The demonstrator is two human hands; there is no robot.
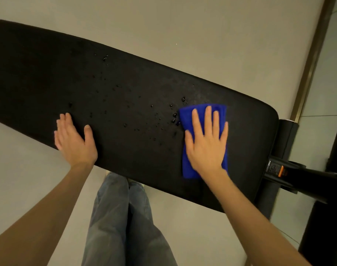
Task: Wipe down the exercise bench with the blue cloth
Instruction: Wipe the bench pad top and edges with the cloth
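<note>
Here, the right hand [206,143] presses flat on the cloth [187,116] near the bench [125,89] end; the left hand [73,139] rests open on the bench's near edge, droplets [144,116] between them.

This looks like a gym or a home workout room. A long black padded exercise bench [125,104] with a textured, droplet-speckled top fills the view, carried on a black metal frame [290,175] bearing an orange-and-black label [277,169]. Beneath lies a smooth pale grey tiled floor [183,25], crossed by a brass-coloured metal threshold strip [313,54].
</note>
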